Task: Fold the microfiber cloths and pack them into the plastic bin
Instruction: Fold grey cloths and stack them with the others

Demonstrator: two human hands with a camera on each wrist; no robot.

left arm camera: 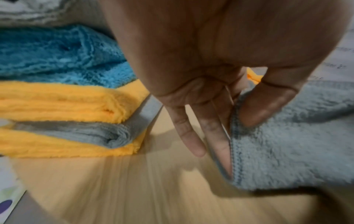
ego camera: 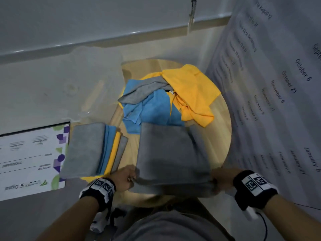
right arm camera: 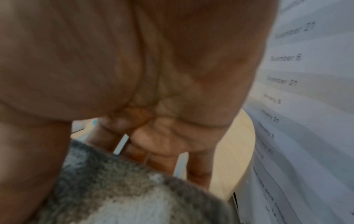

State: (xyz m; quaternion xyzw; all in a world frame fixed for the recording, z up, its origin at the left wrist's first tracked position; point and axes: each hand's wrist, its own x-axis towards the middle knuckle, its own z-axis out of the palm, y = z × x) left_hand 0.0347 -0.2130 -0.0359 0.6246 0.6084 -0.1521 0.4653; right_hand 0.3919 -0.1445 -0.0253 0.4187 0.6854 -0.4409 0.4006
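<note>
A grey microfiber cloth (ego camera: 172, 153) lies spread and partly folded on the round wooden table (ego camera: 220, 136). My left hand (ego camera: 126, 177) pinches its near left corner; the left wrist view shows the thumb (left arm camera: 266, 106) pressing the cloth's hem (left arm camera: 236, 151) against the fingers. My right hand (ego camera: 221, 180) grips the near right corner, and there the grey cloth (right arm camera: 124, 189) lies over the fingers. A stack of folded cloths (ego camera: 92, 150), grey, blue and yellow, sits to the left. Loose blue (ego camera: 152, 110), grey (ego camera: 145, 91) and yellow cloths (ego camera: 191, 91) are heaped at the back. The clear plastic bin (ego camera: 92, 84) stands at the back left.
A printed card (ego camera: 31, 159) lies at the left beside the stack. A large sheet with printed dates (ego camera: 278, 94) hangs along the right side of the table. A pale wall ledge (ego camera: 104, 40) runs behind.
</note>
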